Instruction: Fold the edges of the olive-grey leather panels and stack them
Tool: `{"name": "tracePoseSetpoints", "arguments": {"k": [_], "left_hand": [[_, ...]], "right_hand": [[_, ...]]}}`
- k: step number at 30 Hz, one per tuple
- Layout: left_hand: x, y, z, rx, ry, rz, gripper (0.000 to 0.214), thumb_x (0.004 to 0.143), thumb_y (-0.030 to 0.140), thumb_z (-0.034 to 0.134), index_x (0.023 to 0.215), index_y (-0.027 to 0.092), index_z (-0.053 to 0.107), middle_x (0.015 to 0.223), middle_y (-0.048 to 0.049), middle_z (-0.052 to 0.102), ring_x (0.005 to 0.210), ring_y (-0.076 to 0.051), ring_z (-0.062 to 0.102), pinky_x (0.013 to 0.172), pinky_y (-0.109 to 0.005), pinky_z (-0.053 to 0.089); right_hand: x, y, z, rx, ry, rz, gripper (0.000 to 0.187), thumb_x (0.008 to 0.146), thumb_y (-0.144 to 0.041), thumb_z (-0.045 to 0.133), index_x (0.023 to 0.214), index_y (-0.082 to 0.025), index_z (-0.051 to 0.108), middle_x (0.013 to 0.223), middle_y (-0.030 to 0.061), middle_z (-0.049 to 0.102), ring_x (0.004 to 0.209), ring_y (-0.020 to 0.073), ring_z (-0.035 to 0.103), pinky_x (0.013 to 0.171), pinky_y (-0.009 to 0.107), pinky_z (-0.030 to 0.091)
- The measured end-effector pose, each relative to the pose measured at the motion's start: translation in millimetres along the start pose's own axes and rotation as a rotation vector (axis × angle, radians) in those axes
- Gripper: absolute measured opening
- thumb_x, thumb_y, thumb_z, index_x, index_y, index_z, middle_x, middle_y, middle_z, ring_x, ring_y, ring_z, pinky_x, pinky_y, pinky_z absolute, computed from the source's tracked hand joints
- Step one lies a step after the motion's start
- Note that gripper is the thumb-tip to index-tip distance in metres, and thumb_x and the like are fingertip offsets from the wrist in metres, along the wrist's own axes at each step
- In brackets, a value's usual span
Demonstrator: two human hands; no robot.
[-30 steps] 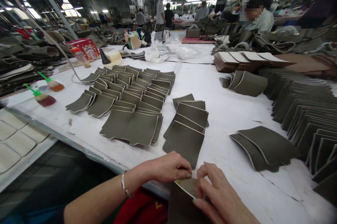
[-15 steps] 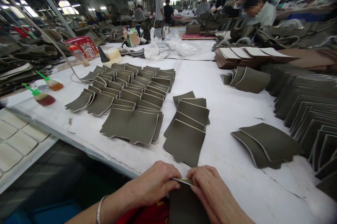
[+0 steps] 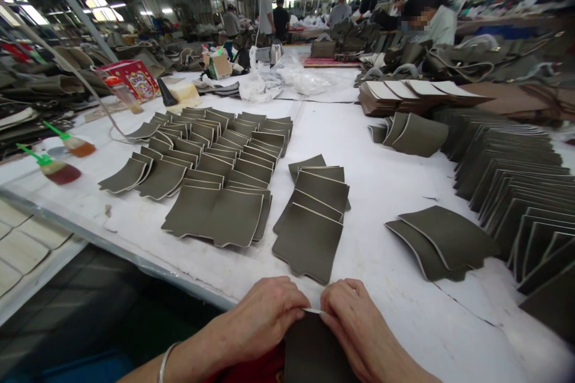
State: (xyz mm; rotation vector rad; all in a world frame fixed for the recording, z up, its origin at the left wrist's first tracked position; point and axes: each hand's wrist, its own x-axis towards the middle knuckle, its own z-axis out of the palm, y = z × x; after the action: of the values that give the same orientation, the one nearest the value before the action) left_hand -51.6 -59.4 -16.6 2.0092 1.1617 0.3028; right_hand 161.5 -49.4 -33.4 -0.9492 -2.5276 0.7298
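Observation:
At the table's near edge, my left hand (image 3: 275, 309) and my right hand (image 3: 351, 320) pinch the upper edge of a dark olive leather panel (image 3: 314, 347) between thumbs and fingers. The panel hangs down towards my lap, and its lower part is cut off by the frame. A thin pale strip of its edge shows between my fingertips. Just beyond my hands lies a short overlapping row of similar leather panels (image 3: 309, 239). A wider spread of them (image 3: 215, 212) covers the table to the left.
Two panels (image 3: 444, 239) lie at right, beside a long row of standing panels (image 3: 516, 179). Two green-tipped bottles (image 3: 60, 172) stand left, near a red box (image 3: 135, 80). Clear plastic bags (image 3: 287, 77) lie at the back of the white table (image 3: 372, 287). Several people are farther off.
The view has turned slightly right, so the table things sit a little farther left. My fingers have drawn the panel's top edge tighter; less of its pale edge shows.

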Motion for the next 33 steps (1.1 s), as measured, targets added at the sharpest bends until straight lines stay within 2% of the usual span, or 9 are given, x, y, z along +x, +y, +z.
{"name": "tracePoseSetpoints", "arguments": {"k": [5,8,11,15,20,25,29,31,33], "left_hand": [[6.6,6.7,9.1,-0.005,0.019,0.030,0.016,0.092,0.015,0.054,0.083,0.020,0.066,0.082,0.0002,0.065,0.083,-0.015,0.059,0.079,-0.023,0.041],[8.4,7.6,11.9,0.011,0.036,0.044,0.019,0.092,0.013,0.053,0.078,0.018,0.064,0.078,0.0001,0.062,0.079,-0.014,0.057,0.077,-0.023,0.040],[8.0,6.8,12.5,0.001,0.040,0.049,0.018,0.093,0.013,0.052,0.081,0.017,0.065,0.079,-0.0004,0.063,0.079,-0.015,0.056,0.075,-0.024,0.038],[6.3,3.7,14.9,-0.069,0.065,0.016,0.018,0.093,0.016,0.054,0.080,0.018,0.067,0.077,0.0005,0.062,0.079,-0.014,0.056,0.073,-0.024,0.037],[5.5,1.6,18.6,-0.106,0.070,-0.047,0.023,0.094,0.018,0.054,0.073,0.017,0.065,0.071,0.0017,0.061,0.075,-0.013,0.055,0.071,-0.024,0.035],[6.6,4.5,19.0,-0.076,0.056,-0.063,0.027,0.095,0.019,0.050,0.073,0.018,0.066,0.073,0.0001,0.062,0.076,-0.014,0.055,0.072,-0.025,0.037],[16.0,12.9,24.2,0.037,0.053,-0.016,0.009,0.089,0.019,0.060,0.089,0.021,0.069,0.085,-0.0017,0.066,0.087,-0.018,0.056,0.079,-0.028,0.038],[22.2,16.6,29.5,0.102,0.021,0.030,0.007,0.088,0.020,0.062,0.088,0.021,0.069,0.084,-0.0025,0.066,0.086,-0.019,0.056,0.080,-0.029,0.039],[26.9,17.9,34.7,0.115,-0.015,0.046,0.017,0.091,0.022,0.056,0.079,0.019,0.068,0.078,-0.0028,0.065,0.080,-0.018,0.056,0.075,-0.028,0.039]], "right_hand": [[-3.9,-0.8,-7.6,0.065,-0.008,0.044,0.018,0.094,-0.007,0.040,0.083,-0.022,0.042,0.083,0.0029,0.056,0.079,0.0226,0.049,0.077,0.039,0.040],[-4.7,-1.8,-16.9,0.088,-0.049,0.112,0.015,0.091,-0.006,0.048,0.096,-0.020,0.051,0.092,0.0040,0.059,0.088,0.0234,0.051,0.079,0.038,0.040],[-3.7,-0.1,-22.2,0.048,-0.119,0.066,0.014,0.094,-0.009,0.052,0.097,-0.022,0.056,0.091,0.0011,0.062,0.089,0.0211,0.054,0.088,0.040,0.035],[-4.8,7.8,-23.3,-0.028,-0.123,-0.005,0.014,0.097,-0.012,0.052,0.089,-0.023,0.056,0.087,-0.0027,0.063,0.084,0.0176,0.055,0.090,0.040,0.029],[-18.2,22.4,-29.4,-0.149,-0.136,-0.071,0.024,0.100,-0.016,0.048,0.076,-0.020,0.051,0.077,-0.0031,0.058,0.077,0.0159,0.052,0.087,0.039,0.028],[-31.0,29.0,-32.4,-0.173,-0.152,-0.057,0.030,0.104,-0.023,0.042,0.075,-0.020,0.049,0.077,-0.0009,0.058,0.077,0.0181,0.050,0.077,0.037,0.032],[-31.9,27.2,-25.8,-0.080,-0.112,-0.009,0.034,0.106,-0.028,0.034,0.080,-0.020,0.055,0.081,0.0029,0.062,0.079,0.0199,0.053,0.072,0.034,0.037],[-32.4,27.6,-22.8,-0.048,-0.087,0.001,0.038,0.106,-0.034,0.033,0.081,-0.021,0.058,0.078,0.0035,0.062,0.077,0.0202,0.055,0.069,0.032,0.039],[-34.8,29.7,-21.0,-0.034,-0.078,0.044,0.046,0.106,-0.044,0.032,0.076,-0.021,0.058,0.072,0.0025,0.060,0.071,0.0191,0.055,0.064,0.030,0.039]]}}
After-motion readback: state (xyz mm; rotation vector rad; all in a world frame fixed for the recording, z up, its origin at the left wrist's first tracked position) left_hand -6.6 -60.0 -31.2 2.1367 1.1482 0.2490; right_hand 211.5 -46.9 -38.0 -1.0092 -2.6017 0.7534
